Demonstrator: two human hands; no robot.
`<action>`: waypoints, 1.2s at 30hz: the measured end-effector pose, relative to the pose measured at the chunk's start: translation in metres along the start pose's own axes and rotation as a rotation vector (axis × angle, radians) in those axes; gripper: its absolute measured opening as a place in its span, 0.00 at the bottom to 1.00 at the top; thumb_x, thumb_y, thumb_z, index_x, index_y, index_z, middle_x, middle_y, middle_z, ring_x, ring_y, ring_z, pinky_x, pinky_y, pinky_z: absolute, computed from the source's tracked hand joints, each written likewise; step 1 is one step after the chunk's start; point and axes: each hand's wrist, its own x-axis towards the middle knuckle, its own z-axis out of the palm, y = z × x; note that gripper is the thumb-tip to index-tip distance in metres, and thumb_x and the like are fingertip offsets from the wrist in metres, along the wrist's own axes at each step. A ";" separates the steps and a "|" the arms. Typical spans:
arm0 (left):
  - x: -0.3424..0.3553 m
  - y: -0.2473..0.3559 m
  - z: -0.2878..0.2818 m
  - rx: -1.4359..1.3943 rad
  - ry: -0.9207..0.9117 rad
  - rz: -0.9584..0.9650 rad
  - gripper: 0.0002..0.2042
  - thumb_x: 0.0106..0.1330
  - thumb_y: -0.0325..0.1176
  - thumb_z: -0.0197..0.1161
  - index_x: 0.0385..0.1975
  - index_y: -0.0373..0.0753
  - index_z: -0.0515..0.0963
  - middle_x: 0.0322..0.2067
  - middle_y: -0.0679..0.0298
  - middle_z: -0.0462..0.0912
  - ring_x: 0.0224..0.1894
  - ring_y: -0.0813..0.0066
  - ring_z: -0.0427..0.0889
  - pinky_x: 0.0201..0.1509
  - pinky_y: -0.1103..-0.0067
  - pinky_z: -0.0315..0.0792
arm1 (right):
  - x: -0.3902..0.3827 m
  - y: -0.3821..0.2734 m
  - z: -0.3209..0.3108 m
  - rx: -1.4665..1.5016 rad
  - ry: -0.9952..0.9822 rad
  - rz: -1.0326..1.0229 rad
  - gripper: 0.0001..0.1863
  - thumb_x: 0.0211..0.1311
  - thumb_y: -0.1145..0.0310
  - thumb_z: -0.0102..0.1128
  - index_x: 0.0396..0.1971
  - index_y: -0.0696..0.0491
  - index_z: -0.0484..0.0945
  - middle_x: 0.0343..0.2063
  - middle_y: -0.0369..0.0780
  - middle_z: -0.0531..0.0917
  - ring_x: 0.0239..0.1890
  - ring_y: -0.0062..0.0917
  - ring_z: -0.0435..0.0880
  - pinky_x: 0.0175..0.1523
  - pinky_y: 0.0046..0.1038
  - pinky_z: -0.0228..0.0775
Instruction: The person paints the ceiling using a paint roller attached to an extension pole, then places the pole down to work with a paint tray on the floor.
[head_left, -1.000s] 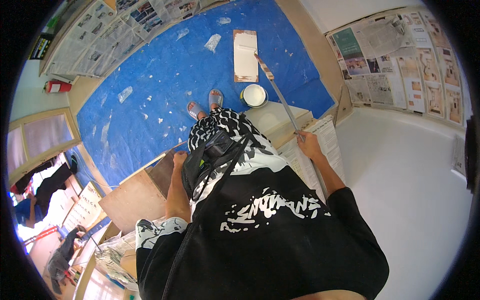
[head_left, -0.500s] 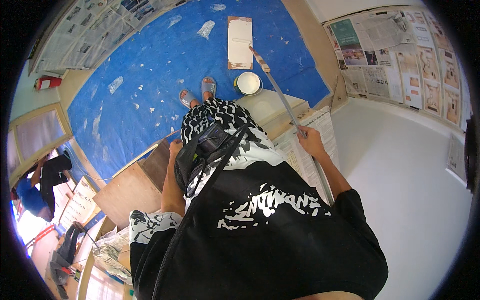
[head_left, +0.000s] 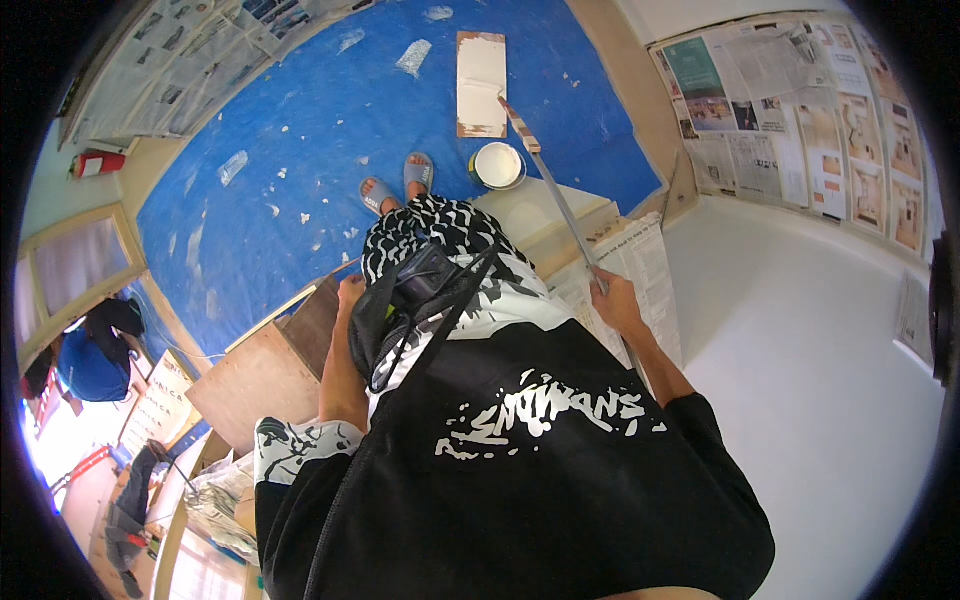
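Observation:
My right hand (head_left: pixel 616 302) is closed around a long grey pole (head_left: pixel 567 212). The pole slants away to the far side, where a brown handle (head_left: pixel 519 125) is joined to it. That handle's tip reaches a narrow board (head_left: pixel 482 62), coated white with brown bare ends; the white-on-white roller there is hard to make out. Near the board stands a bucket (head_left: pixel 497 166) of white paint. My left hand (head_left: pixel 350 291) hangs by my hip beside a wooden cabinet, fingers curled; whatever they hold, if anything, is hidden.
A blue sheet (head_left: pixel 290 150) with white spots covers the floor. A white-topped low unit (head_left: pixel 545 215) is beside my legs. The wooden cabinet (head_left: pixel 255 385) stands at left. Newspaper (head_left: pixel 750 110) covers the right wall. Another person (head_left: pixel 95 360) is at far left.
My right hand and the pole have shifted slightly down and left, drawing the handle's tip a little nearer over the board. The person at far left has moved.

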 end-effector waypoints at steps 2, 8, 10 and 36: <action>-0.004 0.008 0.004 -0.006 0.017 0.003 0.21 0.52 0.45 0.66 0.40 0.35 0.82 0.31 0.54 0.85 0.35 0.66 0.83 0.42 0.71 0.74 | -0.012 -0.001 -0.002 0.063 0.037 -0.018 0.19 0.61 0.68 0.56 0.50 0.60 0.77 0.42 0.58 0.80 0.46 0.46 0.81 0.52 0.34 0.72; 0.009 -0.003 -0.001 0.070 -0.010 0.086 0.20 0.53 0.47 0.65 0.39 0.37 0.82 0.32 0.52 0.85 0.38 0.64 0.83 0.44 0.71 0.74 | -0.020 -0.006 -0.016 0.129 0.107 -0.061 0.18 0.59 0.69 0.58 0.49 0.60 0.77 0.42 0.56 0.81 0.45 0.42 0.83 0.50 0.32 0.72; 0.000 0.003 -0.003 0.080 -0.030 0.028 0.18 0.54 0.46 0.62 0.39 0.42 0.83 0.36 0.51 0.84 0.44 0.58 0.83 0.48 0.70 0.74 | -0.007 -0.001 -0.015 0.107 0.139 -0.117 0.18 0.59 0.69 0.59 0.49 0.59 0.78 0.41 0.56 0.81 0.43 0.41 0.84 0.49 0.31 0.73; -0.004 0.011 0.001 0.068 0.027 0.072 0.19 0.57 0.47 0.62 0.33 0.34 0.81 0.25 0.55 0.83 0.31 0.70 0.81 0.37 0.71 0.72 | -0.009 0.018 0.003 0.216 0.007 0.058 0.20 0.61 0.67 0.59 0.52 0.55 0.77 0.15 0.39 0.77 0.10 0.20 0.74 0.18 0.25 0.66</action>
